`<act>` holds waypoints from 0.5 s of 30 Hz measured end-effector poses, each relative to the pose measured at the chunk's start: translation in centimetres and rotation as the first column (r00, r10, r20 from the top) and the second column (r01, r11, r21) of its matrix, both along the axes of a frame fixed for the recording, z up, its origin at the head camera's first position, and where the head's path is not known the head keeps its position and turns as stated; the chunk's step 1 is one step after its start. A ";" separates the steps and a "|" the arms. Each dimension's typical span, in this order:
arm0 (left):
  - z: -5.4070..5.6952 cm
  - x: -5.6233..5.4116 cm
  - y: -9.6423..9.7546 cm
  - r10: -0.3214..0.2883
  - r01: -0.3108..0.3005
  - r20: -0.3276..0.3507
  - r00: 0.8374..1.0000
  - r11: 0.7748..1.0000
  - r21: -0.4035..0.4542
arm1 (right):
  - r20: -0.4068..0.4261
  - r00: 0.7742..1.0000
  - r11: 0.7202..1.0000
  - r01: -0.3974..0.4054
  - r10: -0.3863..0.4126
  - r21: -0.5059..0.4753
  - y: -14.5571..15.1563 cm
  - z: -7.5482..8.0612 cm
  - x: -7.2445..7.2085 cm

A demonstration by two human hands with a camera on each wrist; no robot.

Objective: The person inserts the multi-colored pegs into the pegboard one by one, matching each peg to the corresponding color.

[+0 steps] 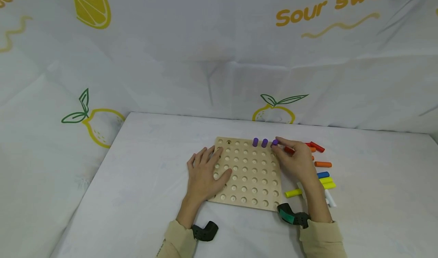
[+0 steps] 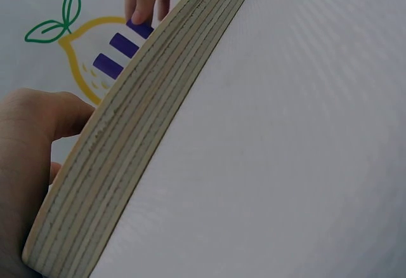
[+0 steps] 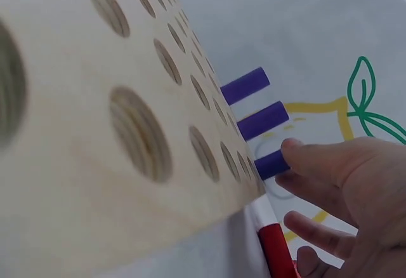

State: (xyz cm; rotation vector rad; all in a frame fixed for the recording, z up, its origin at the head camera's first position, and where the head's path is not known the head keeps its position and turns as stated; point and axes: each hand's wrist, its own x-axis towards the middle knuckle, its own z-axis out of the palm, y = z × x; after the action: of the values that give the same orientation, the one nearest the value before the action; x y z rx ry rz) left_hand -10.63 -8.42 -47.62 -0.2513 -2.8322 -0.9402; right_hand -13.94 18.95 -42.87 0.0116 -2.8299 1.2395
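Observation:
A pale wooden pegboard (image 1: 249, 184) with rows of round holes lies on the white table. At its far right corner my right hand (image 1: 297, 161) pinches a purple peg (image 3: 271, 164) between thumb and finger. That peg stands at a corner hole; how deep it sits cannot be told. Two more purple pegs (image 1: 255, 142) stand upright beside it in the far row. My left hand (image 1: 203, 176) rests on the board's left side, its fingers spread over the edge. In the left wrist view, the board's layered side (image 2: 127, 132) hides part of both hands.
Right of the board lie loose pegs: red (image 1: 317, 147), orange (image 1: 323, 164), blue (image 1: 323, 174), yellow (image 1: 293, 193) and white (image 1: 330, 199). Some are partly hidden by my right arm. A white cloth (image 1: 191, 87) printed with lemons hangs behind the table.

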 end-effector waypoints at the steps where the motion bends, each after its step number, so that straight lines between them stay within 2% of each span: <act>1: 0.0 0.0 0.0 0.000 0.000 0.000 1.000 1.000 0.000 | 0.006 1.000 1.000 0.000 0.000 0.001 0.1 0.2 0.1; 4: 0.0 0.0 0.0 -0.001 0.001 -0.003 1.000 1.000 0.002 | -0.002 1.000 1.000 -0.005 0.005 0.009 0.4 0.6 0.2; 11: -0.1 0.0 0.0 -0.002 0.002 -0.016 1.000 1.000 0.000 | -0.121 0.993 0.996 0.004 0.006 0.085 1.6 0.9 0.2; 15: -0.1 0.0 0.0 -0.002 0.002 -0.017 1.000 1.000 -0.001 | -0.132 0.991 0.996 0.001 0.011 0.095 2.2 0.7 0.2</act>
State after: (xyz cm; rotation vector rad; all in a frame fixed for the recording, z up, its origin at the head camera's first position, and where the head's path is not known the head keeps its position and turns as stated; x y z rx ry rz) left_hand -10.65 -8.47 -47.77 -0.2611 -2.8176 -0.9333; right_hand -13.76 21.16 -42.16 0.1014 -2.7720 1.0620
